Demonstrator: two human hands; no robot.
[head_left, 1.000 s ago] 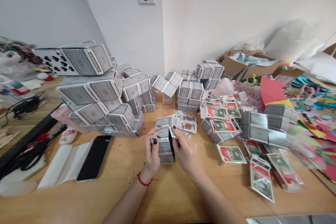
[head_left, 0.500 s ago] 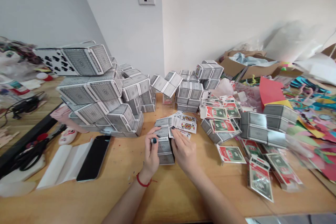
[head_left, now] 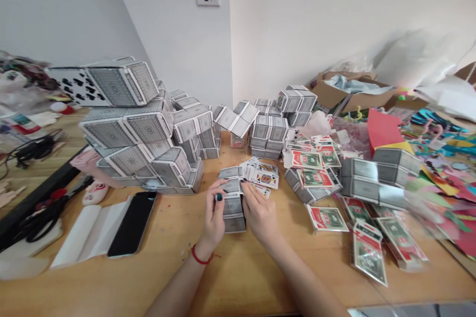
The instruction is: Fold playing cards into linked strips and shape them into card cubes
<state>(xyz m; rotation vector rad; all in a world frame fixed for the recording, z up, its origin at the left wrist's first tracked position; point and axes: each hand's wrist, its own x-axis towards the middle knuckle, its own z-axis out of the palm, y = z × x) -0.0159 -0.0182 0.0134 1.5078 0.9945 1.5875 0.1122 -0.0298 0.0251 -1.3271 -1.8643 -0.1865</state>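
Right fingers (head_left: 250, 195) have shifted a touch left and flatter onto the block (head_left: 233, 205) over the last second; the white card edge that stuck up beside them earlier barely shows now. I'd judge that side is nearer to lying flat, can't confirm. Loose cards (head_left: 267, 179) just beyond my right fingers, unmoved.

Fingers: right ones bunched together, tips touching the block's upper right edge; thumb hidden, so can't tell if a card is pinched. Left fingers (head_left: 214, 190) bent over the block's left edge, thumb slightly off the index, apparently clamped on it.

Block sits on the table (head_left: 238, 270) between my two sets of fingers, showing past the tips on both far and near sides. Phone (head_left: 132, 225) left of fingers, packs (head_left: 327, 218) right, both well apart; big stack (head_left: 143, 129) beyond left.
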